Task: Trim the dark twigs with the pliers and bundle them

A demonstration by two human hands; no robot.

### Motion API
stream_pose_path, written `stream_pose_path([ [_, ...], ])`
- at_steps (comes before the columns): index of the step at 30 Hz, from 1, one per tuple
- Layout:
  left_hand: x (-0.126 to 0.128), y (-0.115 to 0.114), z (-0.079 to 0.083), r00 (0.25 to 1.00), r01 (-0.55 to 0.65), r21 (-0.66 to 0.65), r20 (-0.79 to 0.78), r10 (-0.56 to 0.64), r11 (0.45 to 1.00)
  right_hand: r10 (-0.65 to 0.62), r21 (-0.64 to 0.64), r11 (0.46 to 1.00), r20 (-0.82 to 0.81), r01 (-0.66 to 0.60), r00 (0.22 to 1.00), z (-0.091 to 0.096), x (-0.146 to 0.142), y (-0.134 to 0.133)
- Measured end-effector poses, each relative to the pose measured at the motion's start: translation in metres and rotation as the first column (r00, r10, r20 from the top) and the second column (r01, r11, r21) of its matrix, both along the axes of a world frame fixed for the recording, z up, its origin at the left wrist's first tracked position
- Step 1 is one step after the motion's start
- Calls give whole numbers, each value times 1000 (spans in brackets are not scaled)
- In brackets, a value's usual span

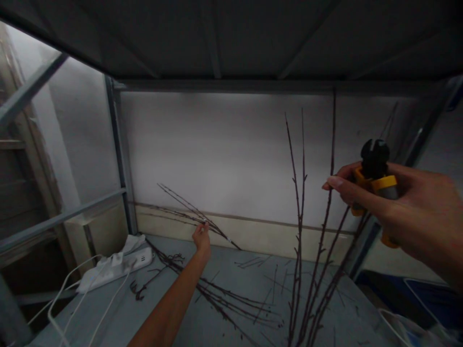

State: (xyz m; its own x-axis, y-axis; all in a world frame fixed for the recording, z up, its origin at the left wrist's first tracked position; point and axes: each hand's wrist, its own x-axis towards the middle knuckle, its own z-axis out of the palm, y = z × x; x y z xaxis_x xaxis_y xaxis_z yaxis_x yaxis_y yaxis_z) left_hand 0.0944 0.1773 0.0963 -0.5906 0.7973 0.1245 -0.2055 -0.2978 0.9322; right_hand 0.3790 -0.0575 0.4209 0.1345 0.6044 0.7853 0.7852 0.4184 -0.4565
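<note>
My left hand [201,239] reaches to the back of the shelf, its fingers closed around a small bundle of thin dark twigs [184,213]. The twigs slant down to the right in front of the wall. On the right, my right hand [394,202] is closed on yellow-handled cutting pliers [376,161], with the black jaws pointing up. Its thumb and fingertip also pinch a tall, upright branch [327,207]. Several more budded branches [298,231] stand beside that one, and their lower ends run out of view.
Loose branches [231,296] and short twig pieces lie across the grey shelf board [173,313]. A white power strip [115,270] with cables sits at the left. Metal posts [121,154] and a low dark panel [217,38] overhead frame the space.
</note>
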Motion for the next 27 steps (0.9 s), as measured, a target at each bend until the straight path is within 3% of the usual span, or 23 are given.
stream_pose_path([
  [5, 39, 32, 29, 936, 223, 131, -307, -175, 966, 22, 5, 1000, -27, -22, 999, 12, -1, 2],
  [8, 55, 46, 46, 881, 313, 180, -422, -214, 932, 28, 10, 1000, -27, -28, 999, 19, 2, -3],
  [11, 61, 53, 54, 856, 355, 229, -471, -216, 907, 33, 12, 999, -22, -33, 999, 24, 8, -11],
  [21, 87, 58, 43, 860, 426, 319, -433, -269, 847, 53, 89, 995, 6, -53, 999, 23, 20, -13],
  [27, 101, 67, 37, 783, 557, 268, -485, -390, 786, 63, 160, 985, 44, -69, 997, 30, 26, -10],
])
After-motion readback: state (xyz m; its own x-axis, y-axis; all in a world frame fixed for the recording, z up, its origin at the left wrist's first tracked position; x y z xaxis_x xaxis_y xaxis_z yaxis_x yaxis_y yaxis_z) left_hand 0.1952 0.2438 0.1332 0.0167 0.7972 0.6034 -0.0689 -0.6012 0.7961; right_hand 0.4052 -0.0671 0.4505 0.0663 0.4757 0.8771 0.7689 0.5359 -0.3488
